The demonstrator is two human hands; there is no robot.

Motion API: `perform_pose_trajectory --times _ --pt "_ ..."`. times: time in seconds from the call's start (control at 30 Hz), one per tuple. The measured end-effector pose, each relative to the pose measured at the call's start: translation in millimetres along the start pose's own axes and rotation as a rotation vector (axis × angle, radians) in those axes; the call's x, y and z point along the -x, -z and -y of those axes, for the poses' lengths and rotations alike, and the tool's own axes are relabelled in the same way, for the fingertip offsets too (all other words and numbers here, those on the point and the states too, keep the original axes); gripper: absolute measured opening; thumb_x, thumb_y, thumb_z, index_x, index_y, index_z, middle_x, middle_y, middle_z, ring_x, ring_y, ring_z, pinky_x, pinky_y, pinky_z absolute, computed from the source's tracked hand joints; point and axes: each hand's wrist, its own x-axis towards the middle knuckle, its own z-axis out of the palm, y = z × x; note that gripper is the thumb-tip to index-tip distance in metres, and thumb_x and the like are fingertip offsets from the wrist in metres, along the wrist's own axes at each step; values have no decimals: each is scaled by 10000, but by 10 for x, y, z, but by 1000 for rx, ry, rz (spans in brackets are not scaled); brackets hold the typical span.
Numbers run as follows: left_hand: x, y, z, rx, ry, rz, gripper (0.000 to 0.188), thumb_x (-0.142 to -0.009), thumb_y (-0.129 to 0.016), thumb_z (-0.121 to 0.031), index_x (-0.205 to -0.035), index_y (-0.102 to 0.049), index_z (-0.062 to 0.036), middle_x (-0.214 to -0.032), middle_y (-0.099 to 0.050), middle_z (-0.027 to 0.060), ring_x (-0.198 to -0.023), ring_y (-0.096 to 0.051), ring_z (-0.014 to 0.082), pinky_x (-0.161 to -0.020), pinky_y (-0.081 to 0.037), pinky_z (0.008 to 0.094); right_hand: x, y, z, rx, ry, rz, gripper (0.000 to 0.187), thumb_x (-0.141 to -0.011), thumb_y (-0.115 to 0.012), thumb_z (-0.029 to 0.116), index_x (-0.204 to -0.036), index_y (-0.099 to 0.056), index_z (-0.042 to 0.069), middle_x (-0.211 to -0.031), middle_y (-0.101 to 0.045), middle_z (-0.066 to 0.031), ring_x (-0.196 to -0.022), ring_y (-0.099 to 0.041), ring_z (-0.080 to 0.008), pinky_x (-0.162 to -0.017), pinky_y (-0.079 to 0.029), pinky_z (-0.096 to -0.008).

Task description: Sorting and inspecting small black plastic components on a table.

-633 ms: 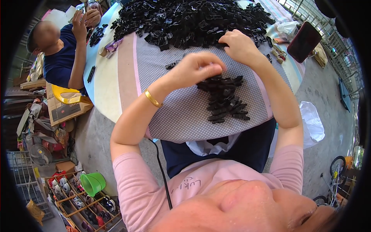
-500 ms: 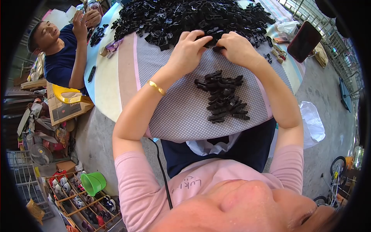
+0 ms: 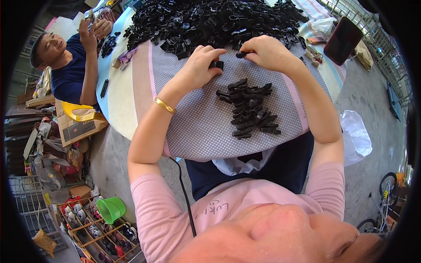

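The left hand (image 3: 199, 65), loosely curled, holds a blocky black piece (image 3: 217, 64) and the right hand (image 3: 268, 53) pinches a small black piece (image 3: 240, 55), between the far pile (image 3: 215, 22) and near pile (image 3: 252, 107).

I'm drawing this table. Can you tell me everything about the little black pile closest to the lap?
The little black pile is a jumbled stack of slim pieces that look like plastic, with shiny spots. They overlap and point different ways; finer shapes are too small to tell. It rests untouched on the dotted grey cloth, apart from the bigger heap.
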Motion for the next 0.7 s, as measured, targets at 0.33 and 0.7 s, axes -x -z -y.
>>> perform_pose_trajectory --times 0.33,0.7 --pt "9 54 -77 352 152 -67 371 -706 -693 -56 -1053 -567 -23 -1010 -599 67 -934 -554 190 -837 -444 291 -10 -50 83 -223 228 -130 193 -793 -585 86 -964 -623 5 -859 -638 -116 -777 -619 -221 -711 -492 -284" --pt "-4 72 -11 1015 244 -138 314 -783 -614 7 -1084 -525 19 -965 -600 85 -905 -615 169 -813 -504 275 4 51 186 -697 272 -261 205 -810 -629 102 -1001 -644 29 -848 -644 -73 -727 -591 -114 -629 -475 -223"
